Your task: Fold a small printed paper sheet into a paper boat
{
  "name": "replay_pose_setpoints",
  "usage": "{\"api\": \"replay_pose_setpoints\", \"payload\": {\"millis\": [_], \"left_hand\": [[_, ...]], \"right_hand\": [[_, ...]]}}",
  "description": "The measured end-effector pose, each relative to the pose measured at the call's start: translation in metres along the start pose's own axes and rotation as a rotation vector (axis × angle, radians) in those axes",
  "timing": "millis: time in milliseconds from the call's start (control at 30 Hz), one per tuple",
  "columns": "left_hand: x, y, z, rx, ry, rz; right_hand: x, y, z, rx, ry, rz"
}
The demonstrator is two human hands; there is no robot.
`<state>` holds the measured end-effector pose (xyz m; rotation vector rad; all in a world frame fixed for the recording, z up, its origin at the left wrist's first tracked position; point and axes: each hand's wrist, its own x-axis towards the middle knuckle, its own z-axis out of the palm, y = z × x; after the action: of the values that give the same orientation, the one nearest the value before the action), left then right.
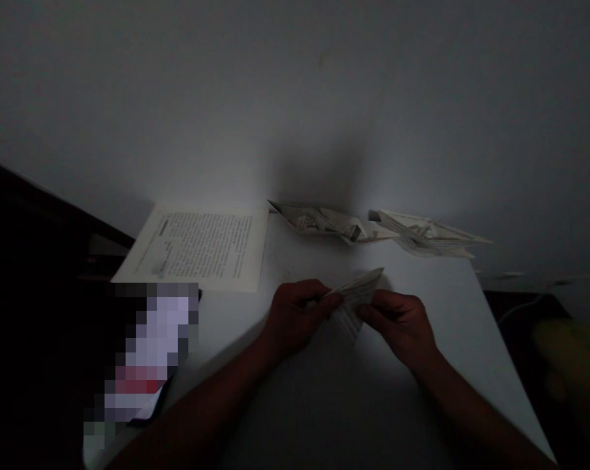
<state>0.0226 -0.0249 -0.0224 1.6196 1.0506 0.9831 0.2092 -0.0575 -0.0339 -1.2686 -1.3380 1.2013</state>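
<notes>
In dim light both of my hands hold a small folded piece of printed paper [356,297] just above a white table [324,391]. My left hand [295,316] pinches its left end with the fingers closed. My right hand [403,323] grips its lower right side, fingers curled round it. The paper is creased into a pointed shape that tilts up to the right.
Two folded paper boats [331,223] [427,234] lie at the table's far edge against a pale wall. A stack of printed sheets [201,248] rests at the back left. A lit phone screen [143,365], blurred out, lies at the left edge. Dark furniture flanks both sides.
</notes>
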Motion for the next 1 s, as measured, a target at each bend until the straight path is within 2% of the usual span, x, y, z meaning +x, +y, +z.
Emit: {"api": "replay_pose_setpoints", "payload": {"millis": [100, 233, 500, 733, 1000], "left_hand": [[0.0, 0.0, 0.001, -0.014, 0.05, 0.0], [-0.001, -0.001, 0.001, -0.027, 0.075, -0.003], [-0.001, -0.001, 0.002, -0.068, 0.124, -0.01], [0.0, 0.001, 0.001, -0.183, 0.164, -0.087], [0.001, 0.002, -0.003, -0.213, 0.207, -0.142]], "right_hand": [[0.0, 0.0, 0.0, -0.062, -0.055, -0.012], [0.0, 0.0, 0.002, -0.078, -0.02, -0.019], [-0.001, -0.002, 0.004, -0.104, -0.048, 0.001], [-0.003, -0.007, 0.008, -0.093, -0.145, 0.026], [-0.002, -0.009, 0.011, -0.104, -0.226, 0.039]]}}
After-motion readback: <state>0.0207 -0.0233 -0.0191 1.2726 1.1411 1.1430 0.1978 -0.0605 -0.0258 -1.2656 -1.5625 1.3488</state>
